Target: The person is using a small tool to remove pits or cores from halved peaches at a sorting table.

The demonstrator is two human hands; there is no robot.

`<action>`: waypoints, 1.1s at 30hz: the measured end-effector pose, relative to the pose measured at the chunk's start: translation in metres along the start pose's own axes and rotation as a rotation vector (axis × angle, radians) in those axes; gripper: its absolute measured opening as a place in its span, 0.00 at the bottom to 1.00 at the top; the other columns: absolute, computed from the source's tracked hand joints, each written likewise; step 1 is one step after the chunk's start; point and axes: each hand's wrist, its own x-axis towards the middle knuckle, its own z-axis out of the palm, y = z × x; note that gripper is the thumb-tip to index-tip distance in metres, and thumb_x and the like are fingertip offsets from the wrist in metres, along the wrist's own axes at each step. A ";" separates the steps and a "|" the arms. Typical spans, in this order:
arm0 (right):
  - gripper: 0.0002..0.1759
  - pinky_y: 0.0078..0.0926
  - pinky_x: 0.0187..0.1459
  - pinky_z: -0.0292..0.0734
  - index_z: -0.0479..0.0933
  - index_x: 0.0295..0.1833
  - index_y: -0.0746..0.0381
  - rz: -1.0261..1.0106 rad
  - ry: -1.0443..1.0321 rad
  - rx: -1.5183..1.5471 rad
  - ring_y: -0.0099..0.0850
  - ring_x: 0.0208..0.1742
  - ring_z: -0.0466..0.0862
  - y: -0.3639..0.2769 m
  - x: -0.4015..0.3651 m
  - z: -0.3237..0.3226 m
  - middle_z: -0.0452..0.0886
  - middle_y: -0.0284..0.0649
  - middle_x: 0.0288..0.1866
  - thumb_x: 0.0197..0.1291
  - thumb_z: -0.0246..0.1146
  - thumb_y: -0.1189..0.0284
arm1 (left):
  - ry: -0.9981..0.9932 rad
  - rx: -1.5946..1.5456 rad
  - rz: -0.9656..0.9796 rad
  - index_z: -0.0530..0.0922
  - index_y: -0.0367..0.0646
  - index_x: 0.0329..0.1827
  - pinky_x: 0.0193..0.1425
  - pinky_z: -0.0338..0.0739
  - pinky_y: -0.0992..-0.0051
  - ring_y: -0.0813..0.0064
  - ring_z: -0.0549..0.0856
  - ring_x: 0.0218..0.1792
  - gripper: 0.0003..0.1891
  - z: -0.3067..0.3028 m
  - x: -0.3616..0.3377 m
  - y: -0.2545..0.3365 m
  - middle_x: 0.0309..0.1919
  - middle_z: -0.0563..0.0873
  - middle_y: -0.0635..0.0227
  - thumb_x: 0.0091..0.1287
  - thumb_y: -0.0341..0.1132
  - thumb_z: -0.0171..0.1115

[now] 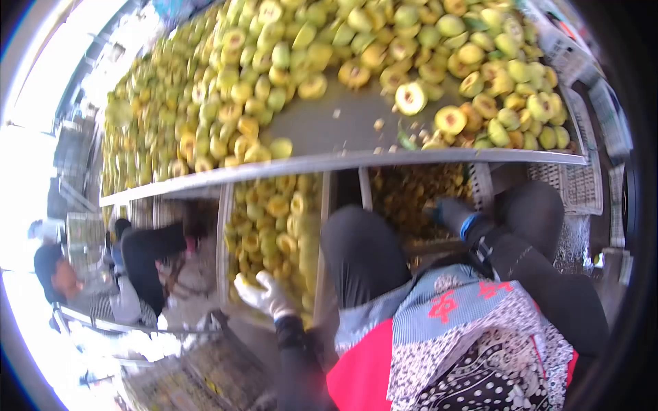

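My left hand (266, 296), in a white glove, is over the near end of a crate of halved yellow-green fruit (274, 226) that look like peaches. Its fingers are spread and I see nothing held in them. My right hand (449, 214), dark-gloved with a blue band at the wrist, reaches over a second crate holding brownish pits and scraps (404, 198). Blur and dark colour hide its fingers, so I cannot make out whether it holds anything. Above both crates, many halved fruit (274, 55) lie heaped on a metal-edged table (322, 123).
The table's metal rim (343, 160) runs across in front of my knees. To the left, another person (130, 281) sits beside the table. Plastic crates (582, 157) stand at the right, and more crates (199, 373) are at the lower left.
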 end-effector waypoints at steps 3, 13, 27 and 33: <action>0.28 0.51 0.46 0.81 0.82 0.49 0.60 -0.040 0.163 0.011 0.57 0.44 0.86 -0.027 -0.094 -0.055 0.85 0.60 0.40 0.67 0.60 0.44 | -0.061 -0.425 0.093 0.73 0.28 0.67 0.68 0.75 0.61 0.56 0.80 0.62 0.21 -0.027 0.014 0.122 0.63 0.80 0.48 0.75 0.31 0.58; 0.31 0.48 0.47 0.79 0.80 0.50 0.63 -0.128 0.213 0.161 0.59 0.48 0.83 -0.093 -0.124 -0.142 0.85 0.59 0.41 0.69 0.58 0.43 | -0.678 -0.349 0.482 0.80 0.31 0.58 0.65 0.75 0.64 0.51 0.85 0.56 0.29 0.135 0.134 0.384 0.54 0.85 0.43 0.72 0.53 0.58; 0.24 0.41 0.49 0.80 0.79 0.53 0.63 -0.385 0.294 0.594 0.55 0.48 0.86 -0.089 -0.137 -0.167 0.86 0.56 0.41 0.70 0.60 0.51 | -0.801 0.217 0.881 0.73 0.46 0.56 0.58 0.78 0.56 0.49 0.84 0.55 0.21 0.146 0.075 0.467 0.52 0.84 0.49 0.63 0.41 0.69; 0.22 0.33 0.47 0.79 0.79 0.51 0.68 -0.514 0.330 0.775 0.36 0.41 0.86 -0.098 -0.139 -0.166 0.86 0.52 0.38 0.73 0.60 0.56 | -0.725 -0.346 0.722 0.78 0.43 0.63 0.47 0.80 0.73 0.73 0.85 0.37 0.26 0.172 0.099 0.397 0.37 0.88 0.64 0.62 0.38 0.69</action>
